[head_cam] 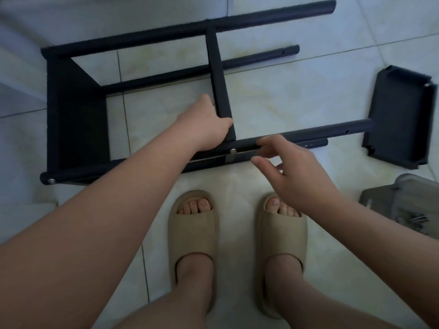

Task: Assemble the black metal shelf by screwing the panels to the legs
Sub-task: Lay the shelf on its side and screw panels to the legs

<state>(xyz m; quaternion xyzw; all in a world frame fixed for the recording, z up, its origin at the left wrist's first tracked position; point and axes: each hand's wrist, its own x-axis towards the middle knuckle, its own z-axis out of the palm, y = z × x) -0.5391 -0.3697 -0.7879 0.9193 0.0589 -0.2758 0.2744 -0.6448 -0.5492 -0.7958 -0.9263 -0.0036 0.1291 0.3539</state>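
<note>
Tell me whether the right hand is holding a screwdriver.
No: the right hand is at the front leg with its fingers loosely spread, and no tool is in it.

I'm seeing the shelf frame [78, 115] showing matt black metal, a screw head [233, 151] on it gleaming bright silver. The floor tiles [285, 96] are shining glossy and smooth, the slippers [192, 233] looking matt, rubbery beige. At the right edge a container [403, 198] is looking like clear plastic.

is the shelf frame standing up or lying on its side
Lying on its side: the shelf frame has its legs running flat along the floor, its panels on edge.
</note>
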